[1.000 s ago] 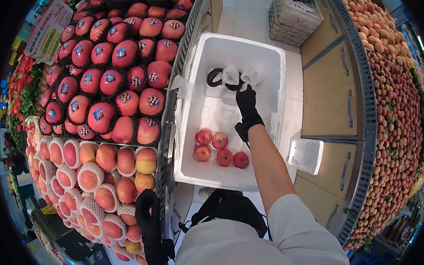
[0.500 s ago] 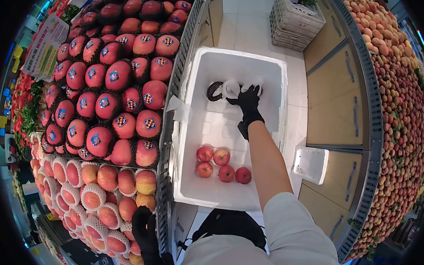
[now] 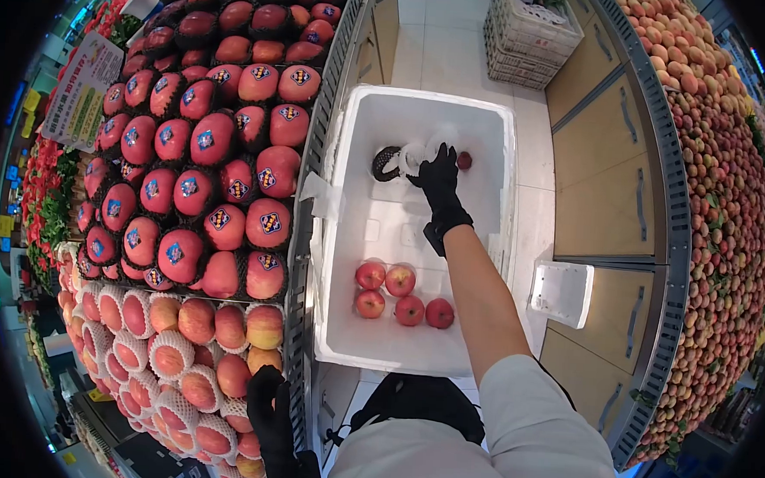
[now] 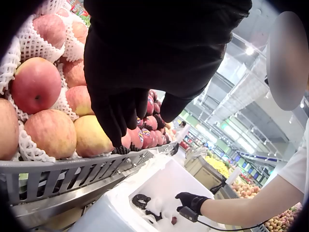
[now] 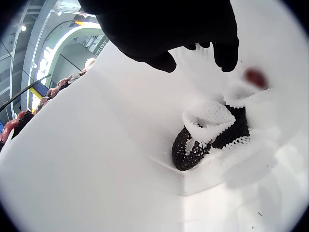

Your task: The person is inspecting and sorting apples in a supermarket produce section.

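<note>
Reaches down into a white foam box (image 3: 433, 98) with the right hand (image 3: 442, 180), gloved in black, toward 12 o'clock in the head view, with fingers loosely spread and thumb apart. Shows white foam nets (image 3: 413, 158) by the fingertips; cannot tell contact for certain from these angles. Has a black foam net (image 3: 385, 164) just beyond those, at 9 o'clock from the hand, and a small red thing (image 3: 464, 160) close by at 3 o'clock, perhaps a fruit, blurred in the right wrist view. Holds five red apples (image 3: 400, 281) in a loose group on the box floor, near 6 o'clock. Hangs the left hand (image 3: 271, 411), also in a black glove, outside the box at 7 o'clock, with fingers relaxed and slightly bent, empty, beside the netted apples (image 3: 170, 358) on display.
</note>
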`<state>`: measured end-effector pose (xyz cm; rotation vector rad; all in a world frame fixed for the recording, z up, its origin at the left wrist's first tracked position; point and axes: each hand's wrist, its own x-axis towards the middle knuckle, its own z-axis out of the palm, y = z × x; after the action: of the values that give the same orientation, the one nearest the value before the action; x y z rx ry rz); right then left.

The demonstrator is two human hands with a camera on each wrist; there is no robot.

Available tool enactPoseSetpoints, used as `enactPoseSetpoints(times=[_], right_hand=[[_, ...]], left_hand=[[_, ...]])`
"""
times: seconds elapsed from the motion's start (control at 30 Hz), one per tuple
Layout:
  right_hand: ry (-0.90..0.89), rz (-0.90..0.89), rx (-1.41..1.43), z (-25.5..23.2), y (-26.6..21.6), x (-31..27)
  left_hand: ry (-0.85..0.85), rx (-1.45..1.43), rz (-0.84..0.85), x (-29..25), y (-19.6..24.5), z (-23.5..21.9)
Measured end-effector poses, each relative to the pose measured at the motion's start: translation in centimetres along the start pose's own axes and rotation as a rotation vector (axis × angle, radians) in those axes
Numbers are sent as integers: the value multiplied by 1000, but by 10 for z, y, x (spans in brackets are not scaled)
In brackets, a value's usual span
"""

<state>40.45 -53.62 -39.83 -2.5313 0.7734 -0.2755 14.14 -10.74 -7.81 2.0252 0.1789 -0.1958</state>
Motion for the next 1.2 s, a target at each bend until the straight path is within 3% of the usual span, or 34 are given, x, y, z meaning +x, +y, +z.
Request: enactPoseSetpoints(times=[0.1, 0.2, 0.23, 0.27, 0.33, 0.7, 0.93, 1.03, 1.13, 1.2], right_hand=[[-8, 204, 217, -32, -18, -6], [-122, 234, 143, -65, -31, -20], [-113, 344, 270, -67, -34, -18], [-107, 302, 243, -69, -34, -21], [-97, 217, 189, -65, -30, -29], [-30, 247, 332, -31, -10, -43], [-190, 307, 398, -46, -14, -53], [-187, 160, 239, -30, -4, -58], [-161, 64, 462, -52, -13, -78], [-88, -354, 122, 4, 32, -74]], left_hand=[[24, 19, 12, -2, 3, -1], [19, 1, -6, -5, -2, -5], [9, 8, -10, -5, 9, -4], [-2, 16, -13, -5, 18, -3], [25, -35, -15, -9, -11, -7], [57, -75, -12, -16, -34, -16], [47, -70, -21, -19, -29, -18], [56, -35, 13, -21, -13, -14], [54, -30, 16, -22, -2, -12], [51, -61, -33, -22, 4, -11]])
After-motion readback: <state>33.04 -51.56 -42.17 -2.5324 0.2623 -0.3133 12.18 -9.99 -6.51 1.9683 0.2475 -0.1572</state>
